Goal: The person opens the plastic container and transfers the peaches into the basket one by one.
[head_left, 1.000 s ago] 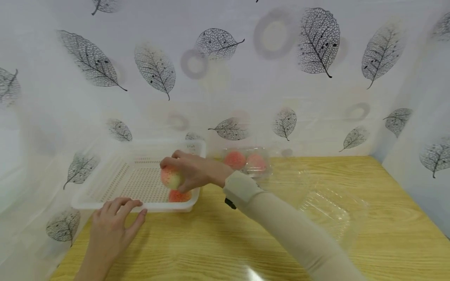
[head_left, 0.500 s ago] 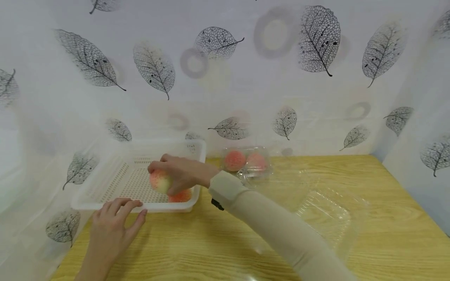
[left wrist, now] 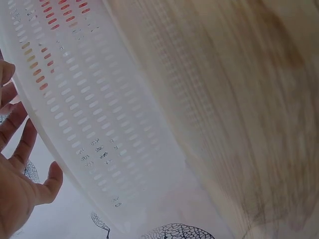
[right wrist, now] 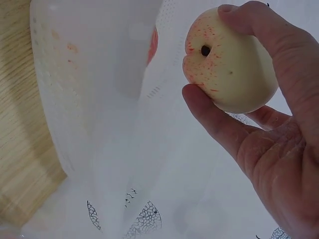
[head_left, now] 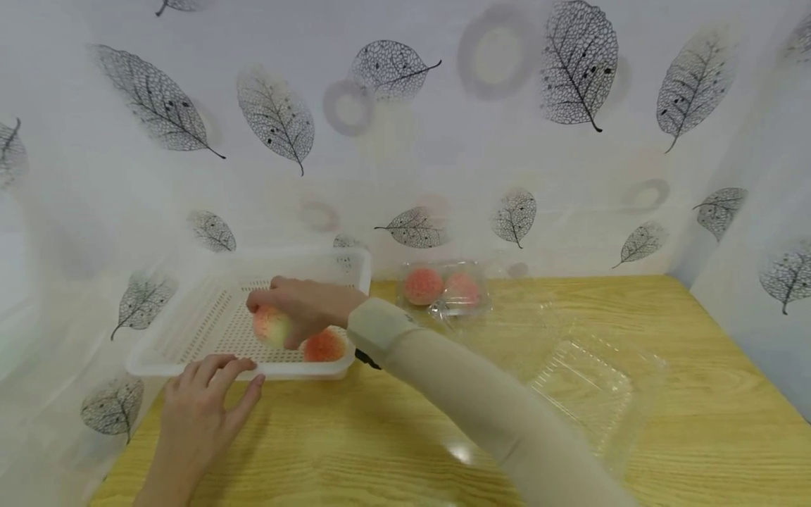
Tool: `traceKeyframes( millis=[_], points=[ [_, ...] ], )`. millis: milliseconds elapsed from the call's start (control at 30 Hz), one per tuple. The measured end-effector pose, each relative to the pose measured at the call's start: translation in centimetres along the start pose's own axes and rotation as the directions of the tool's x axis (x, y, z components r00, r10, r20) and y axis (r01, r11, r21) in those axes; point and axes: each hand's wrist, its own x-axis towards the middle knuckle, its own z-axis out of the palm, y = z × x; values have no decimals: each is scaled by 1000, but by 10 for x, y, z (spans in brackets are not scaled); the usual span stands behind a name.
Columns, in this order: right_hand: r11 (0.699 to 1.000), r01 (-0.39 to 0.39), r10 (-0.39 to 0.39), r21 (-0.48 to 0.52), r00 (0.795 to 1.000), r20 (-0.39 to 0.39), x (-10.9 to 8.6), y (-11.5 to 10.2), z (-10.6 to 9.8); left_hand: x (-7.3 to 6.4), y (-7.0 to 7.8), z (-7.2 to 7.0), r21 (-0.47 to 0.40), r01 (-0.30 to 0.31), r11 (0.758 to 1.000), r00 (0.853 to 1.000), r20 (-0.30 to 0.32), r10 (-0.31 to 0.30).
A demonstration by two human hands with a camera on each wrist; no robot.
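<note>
A white plastic basket (head_left: 298,370) with slotted holes stands at the left of the table. Over its inside, my right hand (head_left: 307,304) grips a pale yellow peach flecked with red (head_left: 267,325). In the right wrist view, thumb and fingers curl round that peach (right wrist: 239,64), its dark stem hollow showing. A redder peach (head_left: 324,346) lies in the basket's front right corner. My left hand (head_left: 199,401) rests its fingertips at the front rim. From the left wrist view, those fingers (left wrist: 24,144) lie along the rim, loosely bent.
Behind the right forearm, a clear plastic box (head_left: 481,306) holds two reddish peaches (head_left: 423,286). Another clear plastic container (head_left: 589,387) lies on the wooden table (head_left: 716,373) to the right. A leaf-printed curtain (head_left: 431,162) hangs along the back and sides.
My right hand has moved left inside the basket with the peach in its grip, showing more of the redder peach. The left hand has stayed at the rim.
</note>
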Motion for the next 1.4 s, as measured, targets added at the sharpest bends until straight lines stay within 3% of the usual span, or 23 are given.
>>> traceKeyframes(
  millis=[233, 800, 1067, 1400],
  points=[
    [999, -42, 41, 29, 998, 56, 10, -3, 6, -1, -2, -1, -6, 7, 1000, 1000, 0, -7],
    [987, -141, 151, -77, 978, 144, 20, -16, 16, 2, -3, 0, -10, 15, 1000, 1000, 18, -15],
    [982, -186, 188, -29, 964, 186, 23, -23, 20, 1, -3, -1, -11, 26, 1000, 999, 26, -25],
    [968, -251, 243, 10, 946, 215, 27, -12, 31, 0, -2, -1, -6, 16, 1000, 1000, 18, -15]
  ],
)
